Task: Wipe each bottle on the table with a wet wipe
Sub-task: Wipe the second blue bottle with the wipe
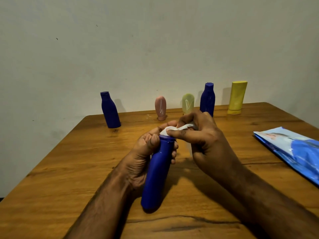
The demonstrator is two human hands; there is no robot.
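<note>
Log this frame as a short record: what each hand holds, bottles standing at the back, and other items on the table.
left hand: grips held blue bottle near its neck
right hand: pinches white wet wipe at the bottle's cap
standing at back: blue bottle, pink tube, green tube, second blue bottle, yellow bottle
other: blue wipes pack at right
surface: wooden table

Head view: 1 wide-angle camera, worn by the person, facing forward and down.
It looks from close above the near edge of the table (72, 163) across to the wall (155, 40) behind; both forearms enter from the bottom edge, nearest the lens, and straight edges bow toward the frame's margins.
</note>
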